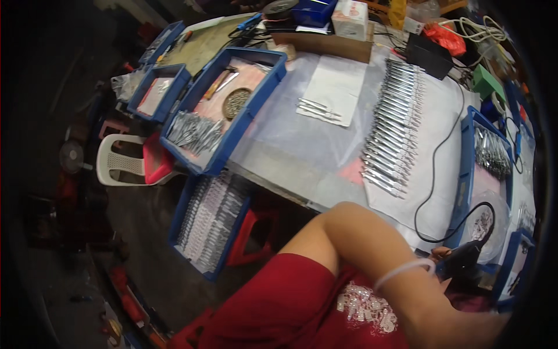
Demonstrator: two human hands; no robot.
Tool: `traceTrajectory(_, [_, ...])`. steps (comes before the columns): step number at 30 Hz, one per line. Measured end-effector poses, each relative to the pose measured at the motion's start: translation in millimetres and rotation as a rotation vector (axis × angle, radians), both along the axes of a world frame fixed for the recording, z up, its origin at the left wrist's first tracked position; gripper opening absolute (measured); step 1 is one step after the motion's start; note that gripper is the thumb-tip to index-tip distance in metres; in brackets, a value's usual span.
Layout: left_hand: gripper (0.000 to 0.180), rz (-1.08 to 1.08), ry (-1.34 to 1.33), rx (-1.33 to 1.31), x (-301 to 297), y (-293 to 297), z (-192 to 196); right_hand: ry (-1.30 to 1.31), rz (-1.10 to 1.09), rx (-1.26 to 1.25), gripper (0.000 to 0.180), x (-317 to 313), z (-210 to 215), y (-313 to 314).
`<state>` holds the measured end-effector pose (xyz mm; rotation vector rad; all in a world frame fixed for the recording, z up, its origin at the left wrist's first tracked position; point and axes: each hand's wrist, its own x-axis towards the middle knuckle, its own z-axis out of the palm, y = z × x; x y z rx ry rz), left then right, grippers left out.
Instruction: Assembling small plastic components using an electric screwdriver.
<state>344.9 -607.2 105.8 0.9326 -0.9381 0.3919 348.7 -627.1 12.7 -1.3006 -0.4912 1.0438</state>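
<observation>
Nearest, the blurred left hand (479, 328) sits at the lower edge beyond a bare forearm with a pale band; I cannot tell whether it grasps anything. Past it, the partly hidden right hand (443, 254) appears to have its fingers wrapped round a black, corded hand tool (462, 259), just below the blue plastic tray at the right (465, 168). Working well here, I judge, means a firm, steady hold and keeping the thin black cord (415, 227) off the slim silvery metal rods (392, 116) laid side by side on the white cloth (439, 157) (a loop could easily drag that neat row askew).

That right-hand tray holds a heap of shiny metal pieces at its far end and a clear plastic bag (494, 247) with small bits nearer. To the left, a blue plastic tray below the table (233, 238), beside a red plastic stool (253, 235), carries metal pieces in ordered rows. Farther, a large blue plastic tray on the table (250, 122) contains loose silvery rods, a round dish (236, 103) of tiny parts and a yellow-handled tool (216, 85). A smaller blue tray (177, 92) beyond it holds a white sheet.
</observation>
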Motion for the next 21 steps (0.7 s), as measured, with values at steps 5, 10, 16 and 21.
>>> traceTrajectory(5, [0.029, -0.038, 0.027, 0.075, 89.6, -115.7, -85.5, 0.05, -0.052, 0.096, 0.043, -14.6, -21.8, -11.5])
traceTrajectory(10, [0.03, -0.118, 0.071, 0.128, 116.9, -159.2, -134.0, 0.117, -0.146, 0.17, 0.043, -20.1, -38.7, -19.8])
traceTrajectory(16, [0.032, -0.025, 0.079, 0.158, 143.0, -172.7, -188.2, 0.159, -0.07, 0.218, 0.043, -42.4, -54.6, 3.4])
traceTrajectory(21, [0.034, -0.198, 0.033, 0.136, -13.8, -8.9, -41.1, 0.132, -0.256, 0.221, 0.042, -11.6, -47.9, -20.8])
